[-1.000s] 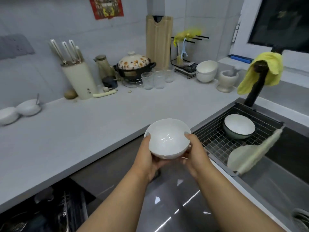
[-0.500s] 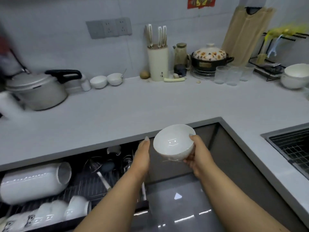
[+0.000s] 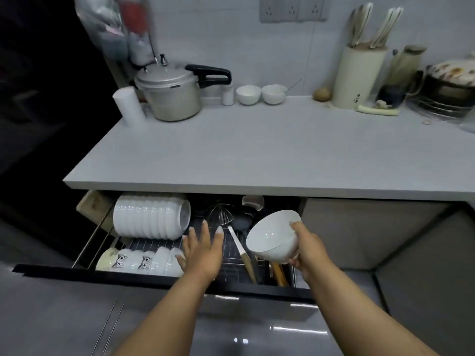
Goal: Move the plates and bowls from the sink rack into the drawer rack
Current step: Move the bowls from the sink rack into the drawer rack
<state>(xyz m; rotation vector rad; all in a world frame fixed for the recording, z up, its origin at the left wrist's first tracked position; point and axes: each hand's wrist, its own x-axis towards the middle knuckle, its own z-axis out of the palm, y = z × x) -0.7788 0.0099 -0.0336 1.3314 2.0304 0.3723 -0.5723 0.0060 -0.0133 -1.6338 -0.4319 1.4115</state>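
Item: white bowl (image 3: 273, 236), carried at centre right of the frame, tilted with its opening turned toward the lower left. It is gripped by the right hand (image 3: 307, 249), thumb at the rim and fingers under the base, and is held above the right part of the open drawer rack (image 3: 156, 246).

Left hand (image 3: 203, 249): empty, fingers spread wide, held over the wire floor of the rack at centre frame, near the stored bowls.

Rack contents: a row of large white bowls (image 3: 151, 217) lies on its side at the left; a row of smaller cups with cat faces (image 3: 138, 260) lies in front of it. A wire strainer (image 3: 219, 213) and wooden-handled utensils (image 3: 246, 258) occupy the middle and right.

Bench (image 3: 257, 150), upper half of the frame: a pressure cooker (image 3: 171, 92), two small bowls (image 3: 261, 94) and a knife block (image 3: 358, 75) are set along the wall.

Handling note, as a judgement: the bowl is best turned on edge and nested against the open end of the large row, with the left hand steadying that row. The strainer and utensil handles should be cleared on the way down, and china should be met gently.
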